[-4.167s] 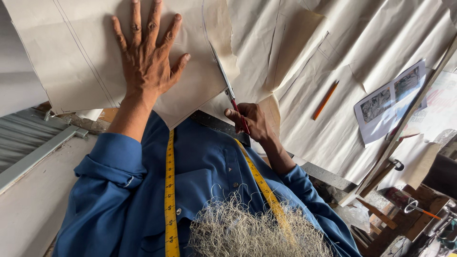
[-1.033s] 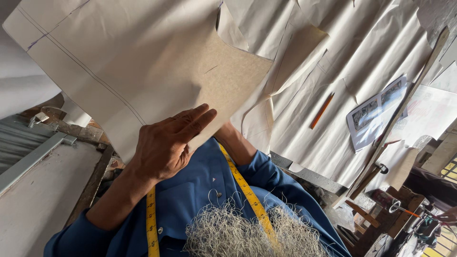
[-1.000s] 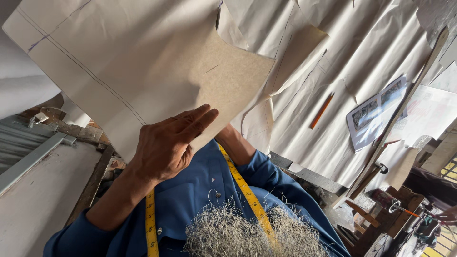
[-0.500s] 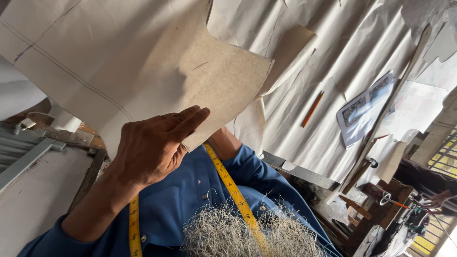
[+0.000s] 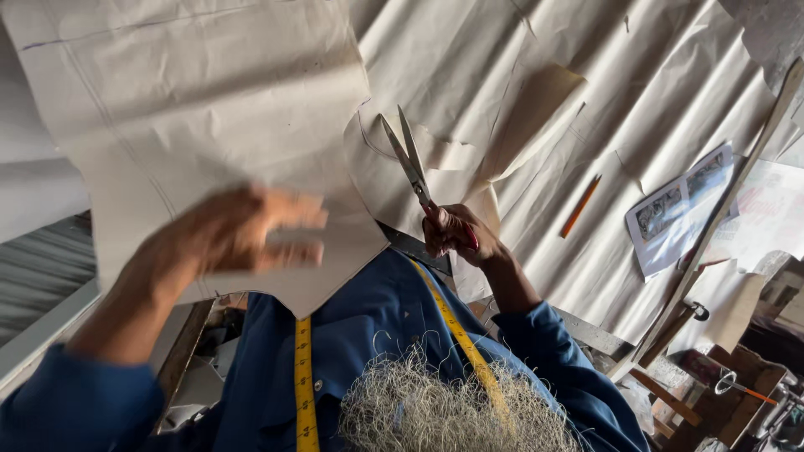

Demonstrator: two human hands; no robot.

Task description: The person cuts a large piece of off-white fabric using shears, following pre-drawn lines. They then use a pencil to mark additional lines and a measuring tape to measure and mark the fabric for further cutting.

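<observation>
My left hand (image 5: 230, 243) is blurred with motion and grips the lower part of a large beige paper pattern piece (image 5: 209, 100), which has pencil lines near its edges and overhangs my chest. My right hand (image 5: 456, 234) holds red-handled scissors (image 5: 406, 159) with the blades parted and pointing away from me, just right of the pattern piece's edge. The blades lie over a bigger creased paper sheet (image 5: 536, 75) spread across the table, which has a curved cut-out near them. A yellow tape measure (image 5: 303, 377) hangs around my neck over my blue shirt.
An orange pencil (image 5: 580, 206) lies on the big sheet at the right. Beyond it are a printed sheet with pictures (image 5: 678, 209) and a long wooden ruler (image 5: 712, 243) set diagonally. Tools and clutter sit at the bottom right; a corrugated metal surface (image 5: 33, 268) is at the left.
My right hand with the scissors has come into sight from behind the pattern piece. My left hand has shifted left and up on the piece, which now sits further left.
</observation>
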